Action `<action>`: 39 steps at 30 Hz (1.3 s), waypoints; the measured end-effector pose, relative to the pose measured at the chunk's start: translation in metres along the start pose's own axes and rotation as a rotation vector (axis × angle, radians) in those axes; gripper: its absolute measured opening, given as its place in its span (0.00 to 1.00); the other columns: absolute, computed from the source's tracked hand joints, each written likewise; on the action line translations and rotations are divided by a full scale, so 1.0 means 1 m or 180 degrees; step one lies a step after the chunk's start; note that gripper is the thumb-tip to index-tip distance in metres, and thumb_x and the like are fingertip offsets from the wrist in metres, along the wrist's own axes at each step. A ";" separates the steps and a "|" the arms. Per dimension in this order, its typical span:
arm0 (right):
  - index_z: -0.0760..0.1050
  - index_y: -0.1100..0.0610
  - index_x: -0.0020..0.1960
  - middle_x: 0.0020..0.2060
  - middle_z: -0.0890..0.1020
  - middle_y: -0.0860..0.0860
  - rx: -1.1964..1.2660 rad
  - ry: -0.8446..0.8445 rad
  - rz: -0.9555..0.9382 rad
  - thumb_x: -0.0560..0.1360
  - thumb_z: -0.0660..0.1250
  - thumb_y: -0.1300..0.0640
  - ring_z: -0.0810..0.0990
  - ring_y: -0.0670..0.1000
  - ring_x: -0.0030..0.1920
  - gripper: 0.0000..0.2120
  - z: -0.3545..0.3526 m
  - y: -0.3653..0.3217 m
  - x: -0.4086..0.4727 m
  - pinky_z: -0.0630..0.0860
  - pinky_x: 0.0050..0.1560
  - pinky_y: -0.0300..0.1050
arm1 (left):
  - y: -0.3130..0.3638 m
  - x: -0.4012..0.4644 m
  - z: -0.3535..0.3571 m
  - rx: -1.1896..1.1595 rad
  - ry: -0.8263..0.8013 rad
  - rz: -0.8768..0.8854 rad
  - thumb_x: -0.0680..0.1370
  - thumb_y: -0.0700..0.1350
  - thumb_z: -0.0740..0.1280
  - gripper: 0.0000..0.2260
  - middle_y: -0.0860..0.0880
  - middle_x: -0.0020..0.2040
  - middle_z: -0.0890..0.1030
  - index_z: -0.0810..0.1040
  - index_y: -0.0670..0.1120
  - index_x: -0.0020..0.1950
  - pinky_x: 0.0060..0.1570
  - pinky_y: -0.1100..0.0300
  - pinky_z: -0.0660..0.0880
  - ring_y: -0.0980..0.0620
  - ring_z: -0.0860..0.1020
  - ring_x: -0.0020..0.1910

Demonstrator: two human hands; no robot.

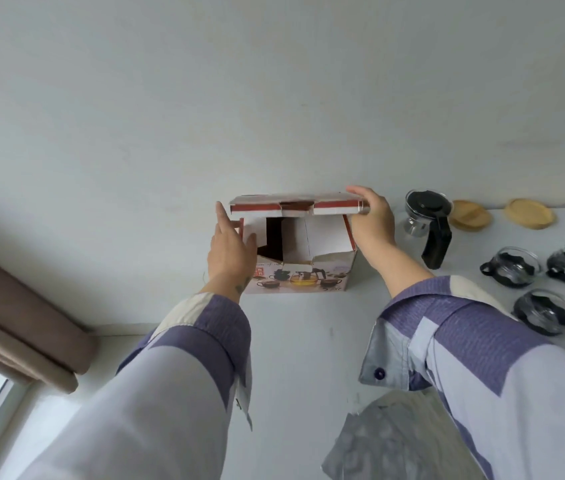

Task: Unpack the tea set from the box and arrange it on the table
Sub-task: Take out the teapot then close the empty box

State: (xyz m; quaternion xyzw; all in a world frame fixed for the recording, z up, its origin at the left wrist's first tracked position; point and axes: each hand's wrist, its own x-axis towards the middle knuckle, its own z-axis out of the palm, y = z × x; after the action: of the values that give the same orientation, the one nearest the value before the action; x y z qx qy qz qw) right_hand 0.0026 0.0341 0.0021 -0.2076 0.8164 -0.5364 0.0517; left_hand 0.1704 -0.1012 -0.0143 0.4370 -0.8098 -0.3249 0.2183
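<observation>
Gripping the box lid (295, 204), right hand (373, 216) fingers curl closed.

Matt cardboard box (303, 271) (glass teapot (425, 216))

box (300, 277) front | small red label and script line | too blurred to read

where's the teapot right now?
In the head view the glass teapot stands on the white table, right of the cardboard box and the right hand, with two wooden coasters just beyond it.
</observation>
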 end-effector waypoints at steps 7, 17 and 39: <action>0.68 0.50 0.69 0.67 0.71 0.49 -0.0500 -0.0768 -0.0131 0.72 0.64 0.67 0.70 0.49 0.65 0.28 -0.016 0.012 -0.038 0.68 0.59 0.39 | -0.009 -0.019 -0.010 -0.0073 -0.0017 0.0455 0.80 0.41 0.62 0.28 0.49 0.63 0.70 0.56 0.57 0.77 0.53 0.58 0.71 0.51 0.74 0.54; 0.70 0.52 0.70 0.71 0.70 0.50 -0.1027 -0.0577 -0.0444 0.80 0.59 0.63 0.69 0.52 0.70 0.20 -0.011 0.029 -0.045 0.66 0.69 0.44 | -0.020 -0.021 -0.012 -0.0207 -0.0011 0.0414 0.83 0.42 0.57 0.15 0.52 0.54 0.73 0.75 0.48 0.68 0.45 0.74 0.67 0.58 0.72 0.47; 0.71 0.50 0.70 0.71 0.70 0.49 -0.1123 -0.0301 -0.0580 0.81 0.57 0.60 0.70 0.51 0.70 0.19 -0.007 0.039 -0.043 0.67 0.67 0.42 | -0.018 -0.011 -0.005 -0.0148 0.0421 0.0577 0.81 0.48 0.61 0.13 0.53 0.51 0.69 0.79 0.51 0.63 0.49 0.66 0.67 0.56 0.70 0.47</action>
State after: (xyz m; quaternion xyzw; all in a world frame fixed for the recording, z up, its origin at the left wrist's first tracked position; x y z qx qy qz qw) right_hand 0.0281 0.0703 -0.0355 -0.3114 0.8722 -0.3772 0.0041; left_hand 0.1894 -0.1010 -0.0241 0.3773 -0.8221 -0.2930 0.3099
